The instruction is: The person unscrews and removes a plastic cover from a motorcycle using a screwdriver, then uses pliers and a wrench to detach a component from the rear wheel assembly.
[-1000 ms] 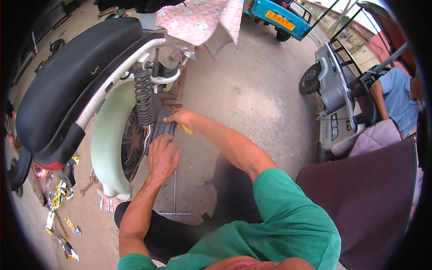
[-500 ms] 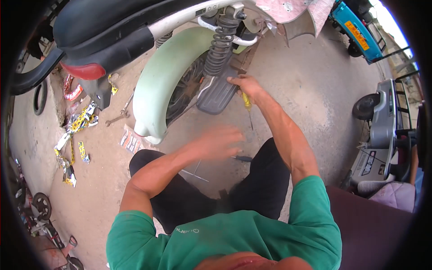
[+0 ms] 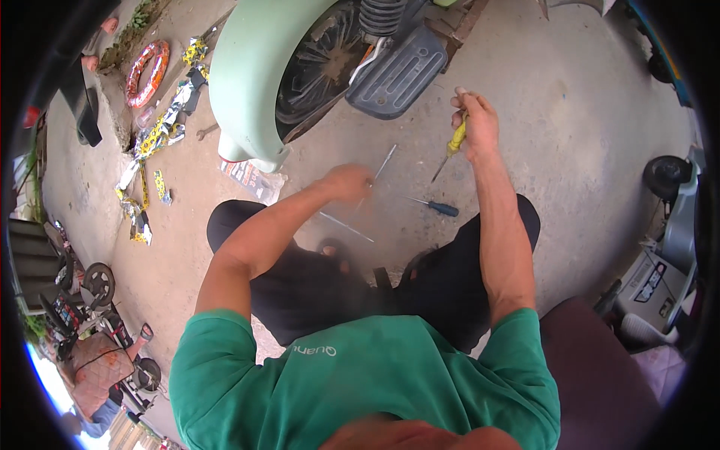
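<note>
My right hand (image 3: 478, 124) is closed round a screwdriver with a yellow handle (image 3: 457, 136), its blade slanting down to the left, with thumb and forefinger raised. My left hand (image 3: 346, 182) is blurred over the floor, its fingertips at the stem of what looks like a metal T-handle wrench (image 3: 386, 161); whether they grip it I cannot tell. On the ground between my knees lies a screwdriver with a dark blue handle (image 3: 442, 208). Ahead stands a scooter's rear end, with a pale green fender (image 3: 241, 82), a coil spring shock (image 3: 381, 16) and a dark ribbed footrest (image 3: 397, 73).
Left of the fender lie yellow-and-silver wrapper scraps (image 3: 154, 140), a red-wrapped ring (image 3: 148, 73) and a spanner (image 3: 206, 133). A clear plastic packet (image 3: 253, 178) rests below the fender. A grey vehicle (image 3: 679, 217) stands far right, a child-size bike (image 3: 97, 285) far left.
The view has tipped down toward the floor. My right hand, still holding the yellow screwdriver, has drawn away from the footrest. My left hand has come to the T-shaped tool.
</note>
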Motion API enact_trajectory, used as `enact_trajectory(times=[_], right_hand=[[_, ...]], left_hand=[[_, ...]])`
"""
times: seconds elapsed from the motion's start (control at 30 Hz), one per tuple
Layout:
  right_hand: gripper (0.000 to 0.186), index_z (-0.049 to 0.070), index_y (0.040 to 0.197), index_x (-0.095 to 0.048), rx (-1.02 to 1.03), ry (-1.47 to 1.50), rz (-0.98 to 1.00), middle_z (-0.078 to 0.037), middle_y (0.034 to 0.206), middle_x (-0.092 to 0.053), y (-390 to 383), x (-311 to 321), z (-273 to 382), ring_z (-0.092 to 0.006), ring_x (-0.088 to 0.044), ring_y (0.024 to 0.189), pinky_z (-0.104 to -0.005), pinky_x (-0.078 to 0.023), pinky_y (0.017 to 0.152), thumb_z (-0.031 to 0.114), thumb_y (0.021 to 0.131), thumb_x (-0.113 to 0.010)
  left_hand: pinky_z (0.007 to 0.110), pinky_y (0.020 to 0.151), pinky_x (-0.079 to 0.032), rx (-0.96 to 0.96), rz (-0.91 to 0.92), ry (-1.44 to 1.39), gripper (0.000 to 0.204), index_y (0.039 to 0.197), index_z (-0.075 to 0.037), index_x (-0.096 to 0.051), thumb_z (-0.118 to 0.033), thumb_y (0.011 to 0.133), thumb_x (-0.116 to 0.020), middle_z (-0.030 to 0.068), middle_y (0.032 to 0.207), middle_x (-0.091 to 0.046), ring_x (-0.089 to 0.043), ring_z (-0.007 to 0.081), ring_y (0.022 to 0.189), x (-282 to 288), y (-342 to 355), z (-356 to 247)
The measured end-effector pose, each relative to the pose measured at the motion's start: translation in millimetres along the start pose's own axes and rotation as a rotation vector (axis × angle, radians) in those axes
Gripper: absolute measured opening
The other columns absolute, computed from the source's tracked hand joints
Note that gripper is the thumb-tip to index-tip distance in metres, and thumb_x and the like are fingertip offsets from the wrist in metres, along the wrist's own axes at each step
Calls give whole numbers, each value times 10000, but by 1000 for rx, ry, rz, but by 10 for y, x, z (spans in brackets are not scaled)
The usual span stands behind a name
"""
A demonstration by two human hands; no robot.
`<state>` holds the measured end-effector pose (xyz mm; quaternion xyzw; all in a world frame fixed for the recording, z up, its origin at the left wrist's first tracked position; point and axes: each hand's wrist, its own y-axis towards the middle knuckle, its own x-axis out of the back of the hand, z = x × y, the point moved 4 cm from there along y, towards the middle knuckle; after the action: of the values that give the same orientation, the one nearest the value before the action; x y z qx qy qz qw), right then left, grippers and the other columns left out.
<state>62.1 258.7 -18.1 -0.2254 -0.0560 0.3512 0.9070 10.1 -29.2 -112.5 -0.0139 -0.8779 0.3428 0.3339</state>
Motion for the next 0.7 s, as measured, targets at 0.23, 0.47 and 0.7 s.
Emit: enact_trajectory(times=[0.23,0.47,0.7], right_hand=[[319,-16,1103,-661,57,127,0,-93,968,-685,175,232,245,-129,-543,624,-289,-448,588,260,945,-697],[302,-10,1056,-686,115,-6,36,-82,935,-699,209,238,258,-113,-534,635,-279,-444,600,267,939,-709],[280,18,1063,-703,117,-217,124,-61,918,-695,249,171,20,-115,-548,667,-266,-458,617,274,949,-706]], left_hand=[[478,921,-529,33,-108,-98,337,1084,-69,-727,-333,884,-666,182,1084,-718,-664,389,1060,-295,325,22],[490,923,-528,174,39,6,370,1079,-63,-726,-351,863,-641,205,1124,-711,-661,407,1075,-766,388,208],[477,899,-534,211,-107,-177,387,1069,-47,-718,-358,850,-647,219,1085,-715,-675,399,1040,-327,277,123]])
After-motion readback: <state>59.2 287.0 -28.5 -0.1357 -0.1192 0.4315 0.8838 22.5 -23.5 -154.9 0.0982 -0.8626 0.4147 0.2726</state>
